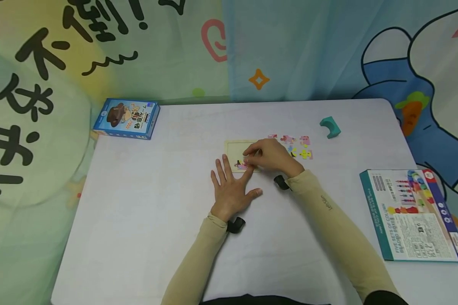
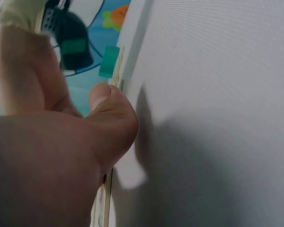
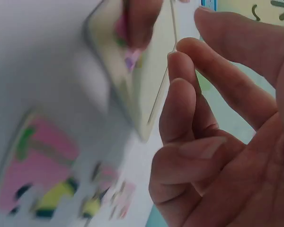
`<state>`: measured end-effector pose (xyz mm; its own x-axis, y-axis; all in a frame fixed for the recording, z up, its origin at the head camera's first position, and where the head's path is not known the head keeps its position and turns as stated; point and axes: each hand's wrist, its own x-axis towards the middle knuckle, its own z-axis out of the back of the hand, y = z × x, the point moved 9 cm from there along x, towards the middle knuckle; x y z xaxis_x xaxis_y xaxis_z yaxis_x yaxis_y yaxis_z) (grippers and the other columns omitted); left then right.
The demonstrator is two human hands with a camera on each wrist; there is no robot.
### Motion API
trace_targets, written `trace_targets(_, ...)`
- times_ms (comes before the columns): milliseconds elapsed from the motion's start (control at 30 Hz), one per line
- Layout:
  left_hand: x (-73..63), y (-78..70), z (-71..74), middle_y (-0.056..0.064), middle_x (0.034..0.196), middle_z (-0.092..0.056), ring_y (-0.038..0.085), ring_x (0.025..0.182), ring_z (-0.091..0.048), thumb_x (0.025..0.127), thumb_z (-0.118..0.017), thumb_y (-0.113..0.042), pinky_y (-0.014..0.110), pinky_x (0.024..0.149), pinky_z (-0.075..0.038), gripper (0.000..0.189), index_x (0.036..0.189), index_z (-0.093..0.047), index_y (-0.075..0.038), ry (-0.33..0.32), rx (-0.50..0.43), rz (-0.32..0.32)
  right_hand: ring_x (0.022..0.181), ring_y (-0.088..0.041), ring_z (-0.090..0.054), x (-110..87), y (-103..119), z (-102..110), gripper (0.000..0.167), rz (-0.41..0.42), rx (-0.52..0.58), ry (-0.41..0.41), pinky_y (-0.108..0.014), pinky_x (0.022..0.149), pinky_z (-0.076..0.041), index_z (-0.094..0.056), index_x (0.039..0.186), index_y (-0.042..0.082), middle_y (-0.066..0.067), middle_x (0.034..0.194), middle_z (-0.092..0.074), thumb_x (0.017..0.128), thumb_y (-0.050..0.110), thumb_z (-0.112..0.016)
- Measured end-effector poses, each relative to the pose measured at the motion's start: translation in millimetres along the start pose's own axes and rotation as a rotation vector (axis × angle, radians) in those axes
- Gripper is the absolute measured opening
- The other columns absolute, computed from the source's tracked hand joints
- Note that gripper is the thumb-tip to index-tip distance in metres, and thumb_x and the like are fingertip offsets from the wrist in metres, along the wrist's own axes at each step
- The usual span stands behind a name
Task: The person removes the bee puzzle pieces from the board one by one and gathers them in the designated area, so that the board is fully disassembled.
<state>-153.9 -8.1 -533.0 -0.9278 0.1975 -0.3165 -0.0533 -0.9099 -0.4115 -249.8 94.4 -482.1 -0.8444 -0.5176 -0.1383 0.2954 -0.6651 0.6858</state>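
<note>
A cream puzzle tray (image 1: 233, 146) lies on the table, with colourful puzzle pieces (image 1: 239, 165) in its lower left part. My left hand (image 1: 230, 190) rests at the tray's near edge, fingers stretched forward and thumb out to the side. In the right wrist view, one of its fingers (image 3: 142, 28) covers part of the pieces. Over the tray's right side hangs my right hand (image 1: 269, 154), fingers bent, a gap between thumb and index finger, and no piece visible between them. Loose puzzle pieces (image 1: 306, 154) lie just right of the tray, partly hidden by this hand.
A blue box (image 1: 127, 118) sits at the table's back left corner. Toward the back right lies a teal curved block (image 1: 331, 127). A large flat box (image 1: 414, 216) occupies the right edge. Behind the table hangs a printed curtain (image 1: 290, 51).
</note>
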Motion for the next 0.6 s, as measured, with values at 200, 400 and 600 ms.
trace_targets(200, 0.9, 2.4, -3.5, 0.026, 0.17, 0.033, 0.047, 0.158, 0.031, 0.099, -0.058, -0.069, 0.072, 0.126, 0.006, 0.082, 0.168, -0.022, -0.045, 0.017, 0.007, 0.003, 0.097, -0.023, -0.068, 16.7, 11, -14, 0.031, -0.014, -0.06, 0.073, -0.042, 0.085, -0.054, -0.082, 0.116, 0.012, -0.006, 0.11, -0.079, 0.089, 0.026, -0.088)
trace_targets(400, -2.1, 0.5, 0.0, 0.028, 0.171, 0.027, 0.049, 0.159, 0.026, 0.099, -0.058, -0.069, 0.073, 0.126, 0.002, 0.081, 0.168, -0.029, -0.039, 0.005, 0.003, -0.009, 0.103, -0.024, -0.068, 22.9, 15, -22, 0.024, -0.074, -0.142, 0.116, -0.046, 0.091, -0.056, -0.083, 0.107, 0.015, -0.004, 0.11, -0.078, 0.086, 0.025, -0.09)
trace_targets(600, -5.0, -1.4, 4.2, 0.029, 0.172, 0.023, 0.05, 0.16, 0.023, 0.099, -0.058, -0.069, 0.072, 0.127, -0.001, 0.079, 0.167, -0.033, -0.039, -0.013, 0.01, -0.011, 0.092, -0.022, -0.065, 26.6, 14, -24, 0.017, -0.104, -0.166, 0.115, -0.044, 0.085, -0.054, -0.082, 0.097, 0.016, -0.003, 0.102, -0.076, 0.085, 0.025, -0.09)
